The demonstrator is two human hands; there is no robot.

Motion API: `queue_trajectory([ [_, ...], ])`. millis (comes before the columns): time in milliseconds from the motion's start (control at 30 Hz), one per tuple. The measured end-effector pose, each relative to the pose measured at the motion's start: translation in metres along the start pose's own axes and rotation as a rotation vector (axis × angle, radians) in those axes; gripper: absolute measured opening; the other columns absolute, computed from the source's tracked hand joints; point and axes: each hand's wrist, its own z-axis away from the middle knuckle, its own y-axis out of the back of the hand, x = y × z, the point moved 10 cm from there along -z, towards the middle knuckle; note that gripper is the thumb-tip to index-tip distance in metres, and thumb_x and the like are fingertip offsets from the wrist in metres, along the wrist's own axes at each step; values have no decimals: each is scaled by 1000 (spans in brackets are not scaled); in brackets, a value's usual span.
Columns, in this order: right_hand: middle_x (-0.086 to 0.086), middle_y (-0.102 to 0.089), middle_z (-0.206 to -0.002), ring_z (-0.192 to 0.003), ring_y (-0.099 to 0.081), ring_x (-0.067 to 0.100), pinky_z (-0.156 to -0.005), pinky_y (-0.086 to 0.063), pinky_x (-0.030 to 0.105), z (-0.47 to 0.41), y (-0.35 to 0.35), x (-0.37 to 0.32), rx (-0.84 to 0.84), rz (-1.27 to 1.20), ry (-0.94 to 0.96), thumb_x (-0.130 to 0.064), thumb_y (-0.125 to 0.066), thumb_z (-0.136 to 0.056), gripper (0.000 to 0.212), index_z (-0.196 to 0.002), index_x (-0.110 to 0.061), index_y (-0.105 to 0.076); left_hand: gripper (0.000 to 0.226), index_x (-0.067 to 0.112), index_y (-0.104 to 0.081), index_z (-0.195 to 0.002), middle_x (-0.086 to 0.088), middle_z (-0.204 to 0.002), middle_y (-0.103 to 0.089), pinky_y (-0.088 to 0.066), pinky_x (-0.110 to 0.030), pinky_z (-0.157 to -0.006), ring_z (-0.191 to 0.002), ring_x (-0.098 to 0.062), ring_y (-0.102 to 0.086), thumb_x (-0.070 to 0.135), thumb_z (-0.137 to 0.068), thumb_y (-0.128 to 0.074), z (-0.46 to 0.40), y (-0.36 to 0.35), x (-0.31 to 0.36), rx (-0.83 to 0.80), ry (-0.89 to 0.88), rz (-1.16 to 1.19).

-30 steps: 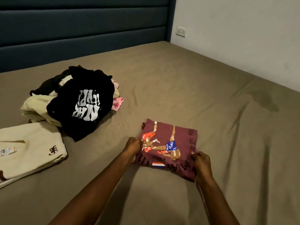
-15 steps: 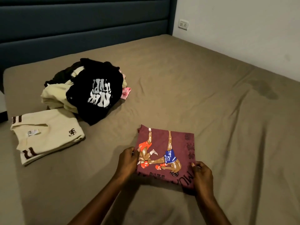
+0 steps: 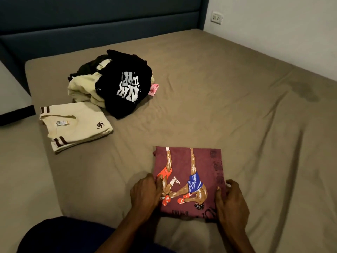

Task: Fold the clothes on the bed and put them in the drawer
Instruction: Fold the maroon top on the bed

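Both hands, left hand [image 3: 145, 193] and right hand [image 3: 230, 201], have fingers curled round the side edges of the folded maroon boxer-print T-shirt [image 3: 187, 178] on the bed [image 3: 237, 115]. It's soft and light, so probably best lifted by both sides. Further back: folded cream shirt [image 3: 76, 127], then the unfolded pile [image 3: 116, 83].

A padded dark blue headboard [image 3: 102, 21] is seen far ahead of the left hand [image 3: 145, 194], running across the top of the view, with horizontal seams between its panels. Its right end is met by a white wall [image 3: 273, 33], which is set well ahead and to the right of the right hand [image 3: 231, 203]. A white wall socket plate [image 3: 217, 17] is mounted on that wall, just right of the headboard's end, far ahead of the right hand. A pale flat surface [image 3: 11, 92] with a dark front edge is seen far left of the left hand and ahead of it; what it is cannot be told.
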Motion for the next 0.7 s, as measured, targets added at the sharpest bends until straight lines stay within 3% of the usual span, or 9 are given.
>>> queue_trajectory([
  [100,22,-62,-119,-106,-60,43,-80,-53,50,-21,1,-13,37,28,41,-28,-69,-94,45,-130,-4,-55,42,13,-57,-118,-9,-113,-66,-50,-37,-82,-100,-28,-66,51,-102,-46,-17,16,12,148,-43,110],
  [167,26,-59,-125,-111,-58,45,-88,-51,51,-41,-9,-14,-6,-39,-10,-31,-65,-98,49,-134,1,-54,53,10,-52,-135,-12,-126,-60,-49,-40,-92,-112,-29,-61,49,-100,-52,-38,12,19,137,-56,236],
  [333,22,-53,-129,-107,-61,43,-86,-51,46,-76,-31,-37,-149,-80,4,-54,-50,-101,61,-135,-4,-51,51,13,-46,-140,-12,-136,-49,-47,-39,-95,-122,-28,-51,47,-103,-48,-73,4,46,96,9,190],
  [433,18,-56,-126,-104,-63,41,-81,-48,42,-91,-42,-38,-199,-58,8,-60,-52,-99,63,-131,-6,-53,42,11,-52,-135,-10,-130,-54,-49,-38,-89,-114,-28,-60,40,-104,-51,-78,4,51,118,-12,252],
  [533,11,-69,-101,-87,-66,32,-74,-51,39,-102,-47,-37,-251,-291,-24,-64,-53,-91,58,-104,-8,-64,36,10,-68,-112,-6,-107,-71,-55,-40,-87,-101,-28,-69,42,-95,-64,-90,-5,32,34,39,661],
  [633,14,-76,-89,-76,-70,26,-68,-56,36,-110,-54,-36,-368,-754,-191,-35,-66,-96,29,-95,-7,-72,37,8,-75,-98,-10,-92,-78,-60,-52,-88,-92,-35,-75,43,-85,-74,-99,-20,30,-171,164,1174],
  [700,11,-78,-90,-76,-73,23,-70,-59,36,-113,-50,-35,-357,-796,-183,-32,-63,-102,25,-99,-10,-74,36,7,-75,-91,-10,-87,-78,-61,-49,-83,-84,-32,-76,42,-86,-77,-107,-17,26,-162,169,1200],
])
